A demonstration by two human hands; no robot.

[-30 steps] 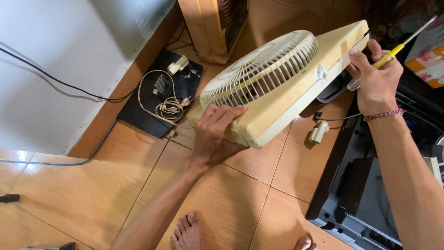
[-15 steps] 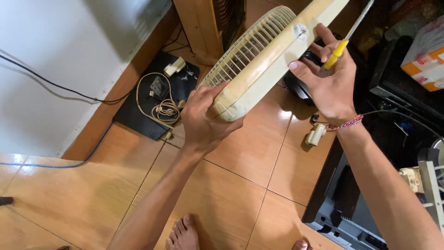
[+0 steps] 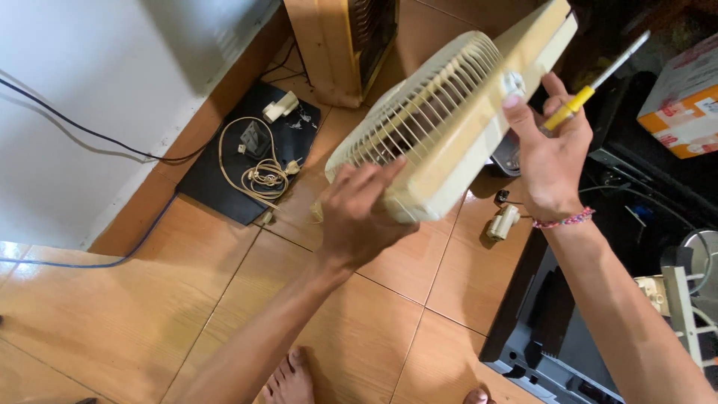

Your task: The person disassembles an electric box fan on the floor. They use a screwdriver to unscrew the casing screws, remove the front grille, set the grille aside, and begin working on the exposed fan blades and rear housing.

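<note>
The cream box fan point(image 3: 449, 127) is held tilted above the tiled floor point(image 3: 149, 314); the left hand point(image 3: 363, 213) grips its lower corner; the right hand point(image 3: 550, 161) steadies its edge, fingers closed around a yellow-handled screwdriver point(image 3: 591, 88).

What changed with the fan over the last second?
The fan was lifted and tilted up on edge. The left hand shifted to its lower corner; the right hand moved onto its side, keeping the screwdriver. The coiled cord stayed put.

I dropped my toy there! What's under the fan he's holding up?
Below the fan, orange floor tiles show, plus a small cream plug-like part. The fan and left hand cover the floor straight beneath.
</note>
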